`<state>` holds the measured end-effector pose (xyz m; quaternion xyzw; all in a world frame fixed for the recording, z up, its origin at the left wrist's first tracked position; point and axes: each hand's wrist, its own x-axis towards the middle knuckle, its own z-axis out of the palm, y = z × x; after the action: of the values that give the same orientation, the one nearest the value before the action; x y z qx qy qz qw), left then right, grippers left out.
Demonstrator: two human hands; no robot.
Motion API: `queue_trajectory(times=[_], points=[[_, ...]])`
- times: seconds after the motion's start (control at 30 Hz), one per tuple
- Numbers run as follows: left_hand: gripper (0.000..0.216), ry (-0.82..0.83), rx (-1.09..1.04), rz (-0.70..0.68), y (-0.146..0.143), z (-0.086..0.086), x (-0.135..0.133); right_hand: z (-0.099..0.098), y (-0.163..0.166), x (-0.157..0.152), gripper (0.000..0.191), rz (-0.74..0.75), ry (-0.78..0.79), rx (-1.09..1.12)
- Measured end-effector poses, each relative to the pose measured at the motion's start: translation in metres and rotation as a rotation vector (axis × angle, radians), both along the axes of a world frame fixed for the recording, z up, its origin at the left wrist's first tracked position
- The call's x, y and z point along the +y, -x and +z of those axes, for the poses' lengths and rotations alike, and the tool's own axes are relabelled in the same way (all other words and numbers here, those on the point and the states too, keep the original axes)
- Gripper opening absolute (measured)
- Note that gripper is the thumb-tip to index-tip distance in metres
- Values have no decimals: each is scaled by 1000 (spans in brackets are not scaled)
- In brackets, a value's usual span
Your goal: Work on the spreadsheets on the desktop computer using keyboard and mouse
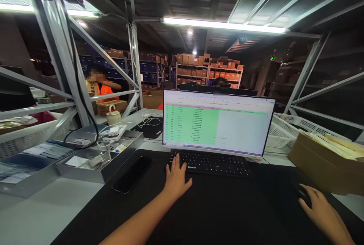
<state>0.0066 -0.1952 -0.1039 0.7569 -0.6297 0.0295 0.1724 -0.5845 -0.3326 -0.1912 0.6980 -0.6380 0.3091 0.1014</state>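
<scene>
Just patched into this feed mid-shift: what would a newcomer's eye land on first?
The bright flat monitor with a green-blocked spreadsheet stands centre, behind the black keyboard. The left hand rests flat on the keyboard's left end, a black phone lying beside it on the black desk mat; the right hand sits at lower right over what looks like a dark mouse.

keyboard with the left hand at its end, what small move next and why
Probably slide the left hand a little right, fully onto the keyboard: only its fingertips touch the left end, the palm rests on the black mat. The right hand rests at what looks like a dark mouse.
</scene>
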Motion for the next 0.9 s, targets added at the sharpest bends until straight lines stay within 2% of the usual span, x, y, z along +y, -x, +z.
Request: queue_trajectory(times=[0.2, 0.43, 0.73, 0.9], points=[[68, 76, -41, 1, 0, -10, -1, -6, 3, -10, 65, 64, 10, -63], [69, 30, -62, 17, 3, -6, 1, -2, -3, -11, 70, 53, -1, -68], [68, 15, -76, 3, 1, -8, -1, -16, 12, -22, 65, 36, 2, -30], [67, 4, -85, 10, 3, -4, 0, -21, 15, -24, 63, 28, 36, -28]])
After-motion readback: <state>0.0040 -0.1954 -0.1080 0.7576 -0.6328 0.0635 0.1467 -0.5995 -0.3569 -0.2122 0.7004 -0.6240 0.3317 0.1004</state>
